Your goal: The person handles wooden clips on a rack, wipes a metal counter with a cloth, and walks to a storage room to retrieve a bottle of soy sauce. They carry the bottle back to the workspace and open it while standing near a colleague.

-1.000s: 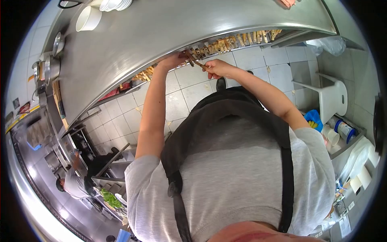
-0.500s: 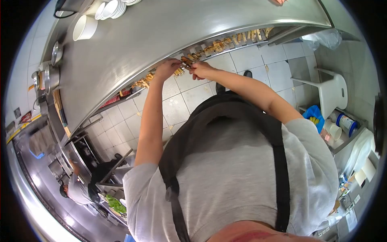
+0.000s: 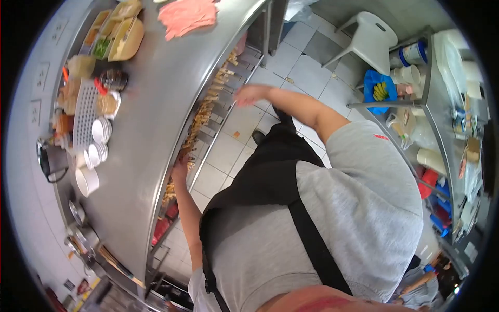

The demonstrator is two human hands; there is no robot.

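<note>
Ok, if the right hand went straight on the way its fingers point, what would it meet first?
Probably the row of tan pieces below the counter edge. Depth is unclear from this view: if the right hand is higher, it could meet the steel counter first.

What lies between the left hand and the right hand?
In the head view, part of the pale brown row, grey strips and a metal rail lie between left hand and right hand.

Steel counter (image 3: 138,171), food tubs (image 3: 126,40) and bowls (image 3: 101,130) show a kitchen
</note>
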